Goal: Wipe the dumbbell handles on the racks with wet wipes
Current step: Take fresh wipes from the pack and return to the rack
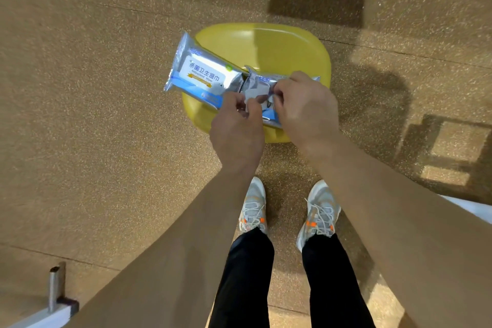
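I look straight down at the floor. A strip of blue-and-silver wet wipe packs (205,74) hangs in the air over a yellow basin (279,48). My left hand (235,130) pinches the torn silver wrapper at the near pack's edge. My right hand (306,106) grips the other side of that near pack (262,88). The far pack sticks out to the left, printed face up. No dumbbells or racks are in view.
The yellow basin stands on a speckled brown floor, just ahead of my two grey sneakers (320,208). A white frame with a metal post (56,287) sits at the bottom left. Dark shadows of equipment fall on the floor at the right.
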Available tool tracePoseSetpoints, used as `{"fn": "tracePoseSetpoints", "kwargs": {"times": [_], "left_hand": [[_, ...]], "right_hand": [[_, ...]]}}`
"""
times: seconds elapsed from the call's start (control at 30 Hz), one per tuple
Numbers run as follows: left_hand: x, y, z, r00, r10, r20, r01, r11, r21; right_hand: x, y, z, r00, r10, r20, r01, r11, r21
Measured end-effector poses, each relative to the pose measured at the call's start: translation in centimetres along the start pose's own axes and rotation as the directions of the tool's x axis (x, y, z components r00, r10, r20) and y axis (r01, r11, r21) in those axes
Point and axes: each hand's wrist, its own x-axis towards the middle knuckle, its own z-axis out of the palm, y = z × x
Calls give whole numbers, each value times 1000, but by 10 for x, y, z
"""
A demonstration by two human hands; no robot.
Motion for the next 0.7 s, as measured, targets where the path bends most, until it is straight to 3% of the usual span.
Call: {"fn": "tracePoseSetpoints", "kwargs": {"times": [0.13,0.37,0.7], "left_hand": [[1,-4,-4,998,67,23,-67,997,27],[5,2,-8,997,53,63,-56,997,57],[2,3,-9,994,67,81,-72,996,61]], "right_hand": [[6,4,3,996,-92,-8,92,995,-32],[10,10,-4,971,-225,76,233,964,-126],[12,1,0,962,-220,163,267,885,-383]]}}
